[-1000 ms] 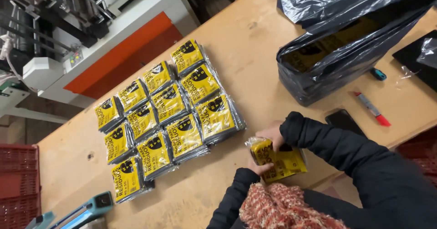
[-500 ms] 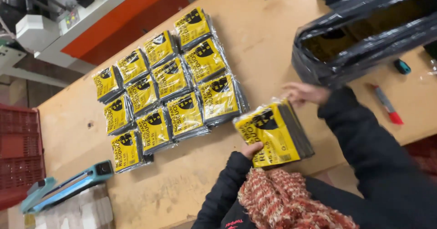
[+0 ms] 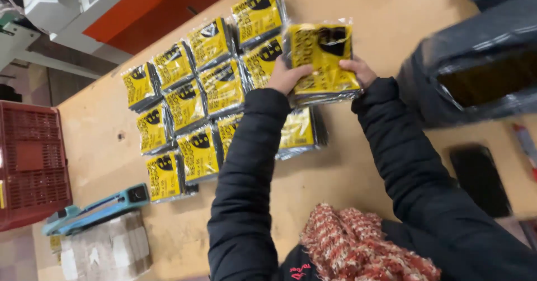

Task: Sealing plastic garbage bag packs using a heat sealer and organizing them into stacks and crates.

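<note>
Both my hands hold one yellow-and-black packet stack [image 3: 323,57] wrapped in clear film, above the far right corner of the grid. My left hand [image 3: 284,77] grips its left edge and my right hand [image 3: 359,69] grips its right edge. Beneath and to the left, several matching packets [image 3: 193,105] lie in rows on the wooden table [image 3: 391,12]. My black sleeves cover part of the nearest row.
A black plastic bag [image 3: 475,52] with more yellow packets inside sits at the right. A dark phone [image 3: 480,179] and a red marker [image 3: 524,141] lie near the right edge. A blue tape dispenser [image 3: 95,208] rests on a box at lower left, beside a red crate [image 3: 31,163].
The packet stack went from near my body at the table's front up over the far right end of the grid. My left hand has joined my right on it.
</note>
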